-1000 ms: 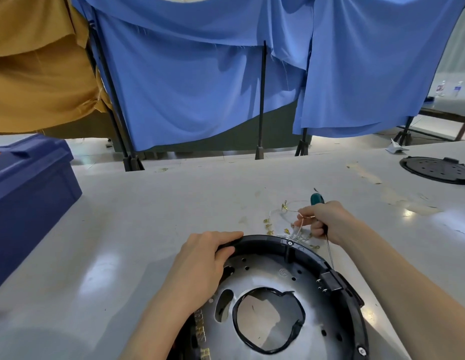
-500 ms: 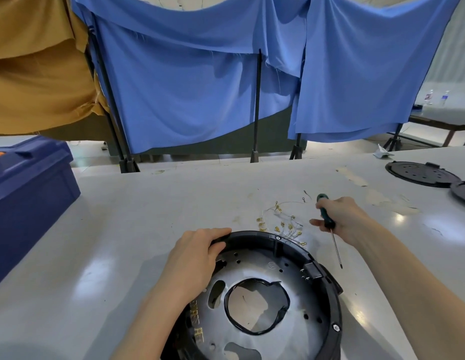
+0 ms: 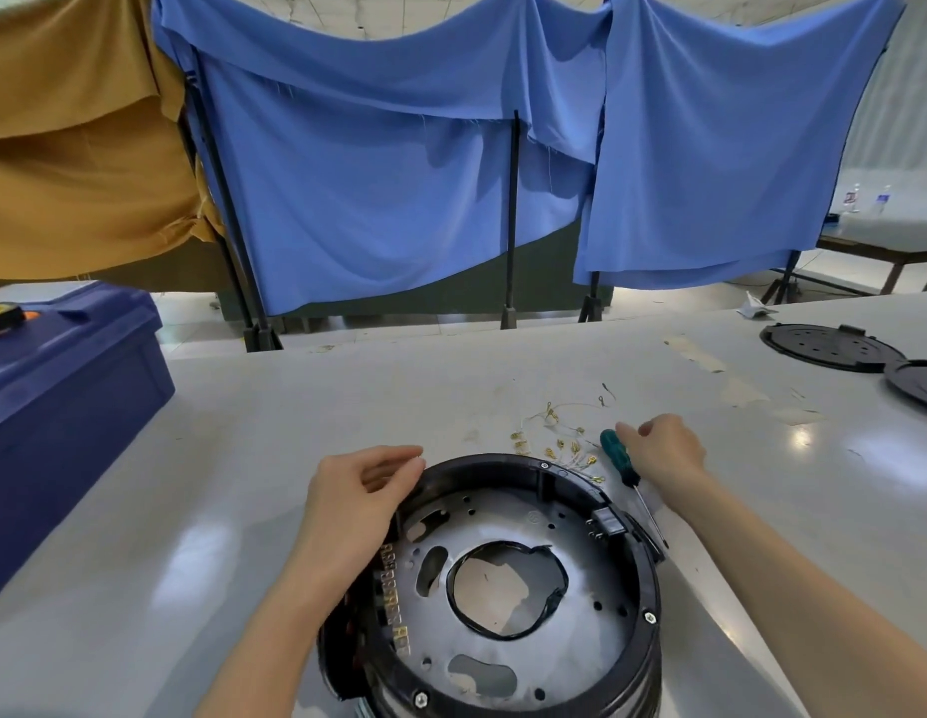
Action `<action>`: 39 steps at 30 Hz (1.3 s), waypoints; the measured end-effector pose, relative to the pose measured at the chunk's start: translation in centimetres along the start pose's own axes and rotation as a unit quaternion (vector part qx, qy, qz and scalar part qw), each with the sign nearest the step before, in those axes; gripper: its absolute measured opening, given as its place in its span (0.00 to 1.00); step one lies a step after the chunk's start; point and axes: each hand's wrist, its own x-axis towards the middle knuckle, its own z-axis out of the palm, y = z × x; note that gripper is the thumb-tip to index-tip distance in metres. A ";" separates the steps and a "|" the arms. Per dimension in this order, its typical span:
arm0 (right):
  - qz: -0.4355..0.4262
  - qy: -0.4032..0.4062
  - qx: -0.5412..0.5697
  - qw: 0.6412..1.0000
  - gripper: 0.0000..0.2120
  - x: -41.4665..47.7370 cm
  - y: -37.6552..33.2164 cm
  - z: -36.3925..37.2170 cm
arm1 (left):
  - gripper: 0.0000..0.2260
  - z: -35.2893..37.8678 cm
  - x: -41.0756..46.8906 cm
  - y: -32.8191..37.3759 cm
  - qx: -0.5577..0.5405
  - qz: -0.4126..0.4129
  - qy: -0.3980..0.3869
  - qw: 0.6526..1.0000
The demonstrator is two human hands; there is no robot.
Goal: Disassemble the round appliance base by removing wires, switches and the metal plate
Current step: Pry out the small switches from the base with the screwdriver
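- The round appliance base [image 3: 482, 461] sits open side up at the near edge of the surface [image 3: 295, 406], about midway along it.
- Inside its black rim lies the metal plate [image 3: 508, 515], still in place; a black wire loop [image 3: 560, 580] runs round the plate's central hole.
- A row of brass terminals [image 3: 394, 595] stands along the inner left wall, and a small black switch block [image 3: 606, 520] is mounted at the right of the rim.
- The left hand [image 3: 355, 494] is at the rim's far-left side, fingers bent with the thumb close to the fingertips; nothing shows between them.
- The right hand [image 3: 666, 450] is beyond the base toward the right edge, fingers loosely curled beside the green handle of a screwdriver [image 3: 615, 452], not wrapped round it.
- The screwdriver lies on the surface, its shaft running along the outside of the rim.
- Loose wires with brass ends [image 3: 559, 443] lie just past the base.
- A blue box [image 3: 62, 401] stands at the left edge; two black round lids [image 3: 829, 349] lie toward the far right corner.
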 end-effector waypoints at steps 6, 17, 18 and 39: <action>-0.121 0.081 0.138 0.980 0.13 -3.7 -2.5 -2.6 | 0.08 -0.8 -2.3 -1.0 -0.055 -0.060 0.005 0.997; -0.222 -0.161 -0.229 0.934 0.35 -11.7 -4.2 -4.6 | 0.15 -1.1 -2.9 -0.8 0.159 0.032 -0.003 0.987; -0.232 -0.144 -0.269 0.924 0.33 -12.0 -4.0 -4.6 | 0.16 -1.0 -3.0 -0.7 0.182 0.039 0.000 0.983; -0.286 -0.005 -0.361 0.888 0.14 -14.5 -4.3 -3.1 | 0.36 9.0 -1.0 2.0 0.520 0.308 -0.203 0.771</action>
